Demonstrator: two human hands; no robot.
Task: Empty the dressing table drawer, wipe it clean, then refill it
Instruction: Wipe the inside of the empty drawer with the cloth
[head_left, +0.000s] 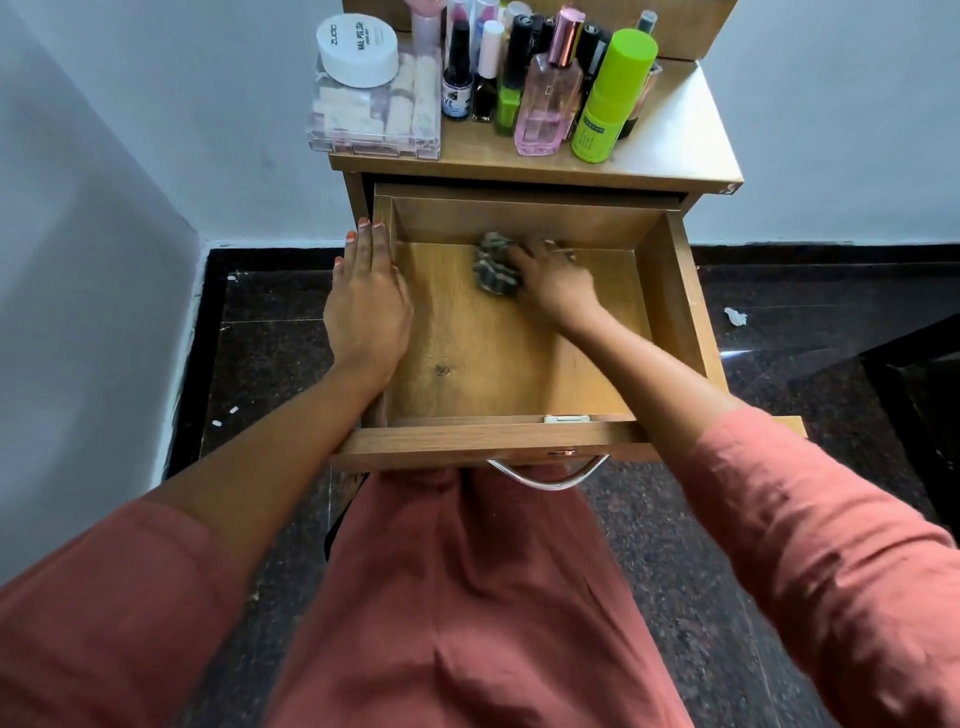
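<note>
Step in hand: wiping, the second of the three stages. The drawer (675, 322) is pulled fully out of the dressing table (680, 135) and holds nothing but the cloth (491, 270), so emptying is judged complete and refilling not yet begun. The cloth lies bunched on the drawer floor near the back wall, slightly left of centre. The right hand (553, 283) reaches in from the front right corner, forearm angled across the drawer. Its fingers are bent over the cloth, holding it and pressing it to the floor; the fingertips are partly buried in the folds, so how tightly they close cannot be told. The left hand (366, 306) lies palm down along the left wall of the drawer, fingers nearly straight and close together, tips toward the back corner. It grasps nothing and appears to steady the drawer. The next move calls for drawing the cloth over the rest of the floor, toward the front and into the corners, with downward pressure kept on it and the left hand bracing the drawer against sliding. The bottles (550, 98) stand crowded on the table top just behind the drawer. Any lift of the right arm should stay low to avoid toppling them.
</note>
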